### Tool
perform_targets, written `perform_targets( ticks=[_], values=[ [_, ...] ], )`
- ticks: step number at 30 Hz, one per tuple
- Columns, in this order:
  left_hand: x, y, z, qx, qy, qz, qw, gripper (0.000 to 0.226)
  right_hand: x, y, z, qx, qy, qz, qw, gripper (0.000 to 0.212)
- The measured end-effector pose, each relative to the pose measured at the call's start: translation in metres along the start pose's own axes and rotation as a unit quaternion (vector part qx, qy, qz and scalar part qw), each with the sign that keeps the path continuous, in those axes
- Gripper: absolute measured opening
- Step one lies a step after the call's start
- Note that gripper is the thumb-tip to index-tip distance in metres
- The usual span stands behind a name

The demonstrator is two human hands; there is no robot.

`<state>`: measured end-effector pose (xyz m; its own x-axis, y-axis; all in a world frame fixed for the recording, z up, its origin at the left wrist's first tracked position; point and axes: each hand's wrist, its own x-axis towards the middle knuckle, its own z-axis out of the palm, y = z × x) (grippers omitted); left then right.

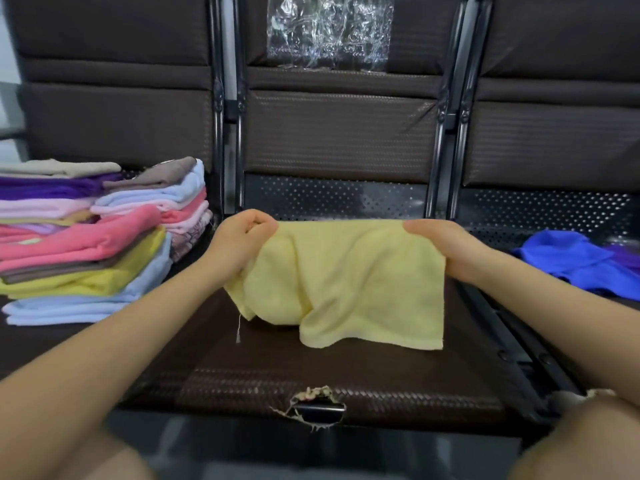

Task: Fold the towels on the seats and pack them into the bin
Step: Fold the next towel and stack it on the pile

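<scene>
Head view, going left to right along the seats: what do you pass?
Folded towel stacks → left hand → yellow towel → right hand → blue towel.

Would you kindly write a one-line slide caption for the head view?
Both hands, left and right, hold a yellow towel above the middle seat, folded stacks alongside.

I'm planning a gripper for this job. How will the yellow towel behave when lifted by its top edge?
Probably floppy: the yellow towel sags in folds between the left hand and right hand. Likely light, since pinching grips hold it up. Its loose thread might snag.
</scene>
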<state>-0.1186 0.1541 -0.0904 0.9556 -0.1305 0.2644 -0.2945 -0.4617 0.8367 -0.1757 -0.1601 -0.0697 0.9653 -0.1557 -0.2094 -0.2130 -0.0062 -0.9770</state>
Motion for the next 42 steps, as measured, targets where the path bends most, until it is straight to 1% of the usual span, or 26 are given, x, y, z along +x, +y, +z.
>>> perform_targets(
  ticks=[1, 2, 3, 4, 5, 6, 8, 9, 10, 11, 13, 14, 15, 17, 19, 21, 23, 25, 26, 27, 30, 32, 33, 36, 39, 42],
  values=[
    [0.005, -0.007, 0.003, 0.095, 0.02, 0.015, 0.995, 0.007, 0.008, 0.006, -0.002, -0.116, 0.06, -0.031, 0.991, 0.007],
    [0.006, -0.012, 0.006, 0.183, 0.023, 0.03, 0.982, 0.005, 0.013, 0.013, -0.003, -0.269, 0.095, -0.061, 0.956, 0.005],
    [0.006, -0.015, 0.01, 0.241, 0.012, 0.051, 0.969, 0.007, 0.017, 0.021, -0.004, -0.41, 0.105, -0.089, 0.901, 0.01],
    [0.005, -0.016, 0.015, 0.264, -0.011, 0.074, 0.962, 0.007, 0.016, 0.026, -0.002, -0.499, 0.097, -0.118, 0.853, 0.017],
    [0.0, -0.014, 0.02, 0.258, -0.044, 0.091, 0.961, 0.005, 0.012, 0.029, 0.001, -0.528, 0.067, -0.141, 0.835, 0.019],
    [-0.006, -0.011, 0.025, 0.241, -0.083, 0.104, 0.961, 0.006, 0.005, 0.031, 0.005, -0.523, 0.013, -0.159, 0.837, 0.017],
    [-0.023, -0.006, 0.031, 0.205, -0.19, 0.117, 0.953, 0.014, -0.015, 0.034, 0.02, -0.49, -0.143, -0.15, 0.847, 0.019],
    [-0.031, -0.008, 0.036, 0.194, -0.246, 0.115, 0.943, 0.012, -0.024, 0.04, 0.026, -0.494, -0.214, -0.13, 0.833, 0.022],
    [-0.039, -0.012, 0.04, 0.194, -0.29, 0.114, 0.93, 0.01, -0.031, 0.047, 0.032, -0.518, -0.263, -0.124, 0.804, 0.027],
    [-0.048, -0.016, 0.044, 0.206, -0.321, 0.118, 0.917, 0.021, -0.033, 0.057, 0.035, -0.55, -0.284, -0.14, 0.773, 0.031],
    [-0.06, -0.026, 0.048, 0.234, -0.333, 0.154, 0.9, 0.054, -0.035, 0.068, 0.036, -0.596, -0.255, -0.202, 0.734, 0.025],
    [-0.065, -0.03, 0.051, 0.242, -0.32, 0.172, 0.9, 0.06, -0.036, 0.07, 0.036, -0.602, -0.239, -0.225, 0.728, 0.019],
    [-0.067, -0.032, 0.053, 0.241, -0.301, 0.183, 0.904, 0.056, -0.036, 0.071, 0.036, -0.606, -0.228, -0.238, 0.724, 0.014],
    [-0.07, -0.034, 0.057, 0.22, -0.261, 0.19, 0.92, 0.033, -0.039, 0.067, 0.037, -0.594, -0.219, -0.223, 0.741, 0.013],
    [-0.07, -0.026, 0.059, 0.172, -0.225, 0.163, 0.945, 0.011, -0.045, 0.057, 0.037, -0.543, -0.208, -0.179, 0.793, 0.015],
    [-0.068, -0.009, 0.056, 0.089, -0.185, 0.109, 0.973, 0.015, -0.046, 0.041, 0.038, -0.457, -0.173, -0.143, 0.861, 0.017],
    [-0.063, 0.011, 0.054, 0.007, -0.136, 0.047, 0.99, 0.021, -0.044, 0.024, 0.04, -0.329, -0.108, -0.13, 0.929, 0.023],
    [-0.057, 0.031, 0.049, -0.062, -0.101, -0.015, 0.993, 0.023, -0.044, 0.008, 0.044, -0.232, -0.076, -0.132, 0.961, 0.025],
    [-0.055, 0.039, 0.046, -0.07, -0.093, -0.025, 0.993, 0.025, -0.045, 0.001, 0.046, -0.219, -0.08, -0.136, 0.963, 0.022],
    [-0.053, 0.044, 0.041, -0.052, -0.09, 0.002, 0.995, 0.027, -0.049, -0.006, 0.046, -0.238, -0.094, -0.148, 0.955, 0.02],
    [-0.046, 0.049, 0.018, 0.093, -0.116, 0.172, 0.974, 0.019, -0.058, -0.023, 0.045, -0.332, -0.15, -0.187, 0.912, 0.032],
    [-0.038, 0.042, 0.001, 0.161, -0.142, 0.205, 0.955, 0.019, -0.06, -0.03, 0.043, -0.371, -0.161, -0.185, 0.896, 0.031],
    [-0.033, 0.033, -0.005, 0.175, -0.151, 0.201, 0.952, 0.023, -0.059, -0.031, 0.04, -0.379, -0.153, -0.186, 0.894, 0.03],
    [-0.021, 0.01, -0.02, 0.204, -0.182, 0.147, 0.951, 0.056, -0.052, -0.031, 0.027, -0.351, -0.137, -0.164, 0.912, 0.027],
    [-0.016, -0.009, -0.035, 0.212, -0.235, 0.094, 0.944, 0.05, -0.045, -0.022, 0.01, -0.367, -0.136, -0.107, 0.914, 0.032],
    [-0.016, -0.016, -0.045, 0.192, -0.242, 0.058, 0.949, 0.053, -0.031, -0.01, -0.005, -0.392, -0.121, -0.066, 0.91, 0.032]
  ],
)
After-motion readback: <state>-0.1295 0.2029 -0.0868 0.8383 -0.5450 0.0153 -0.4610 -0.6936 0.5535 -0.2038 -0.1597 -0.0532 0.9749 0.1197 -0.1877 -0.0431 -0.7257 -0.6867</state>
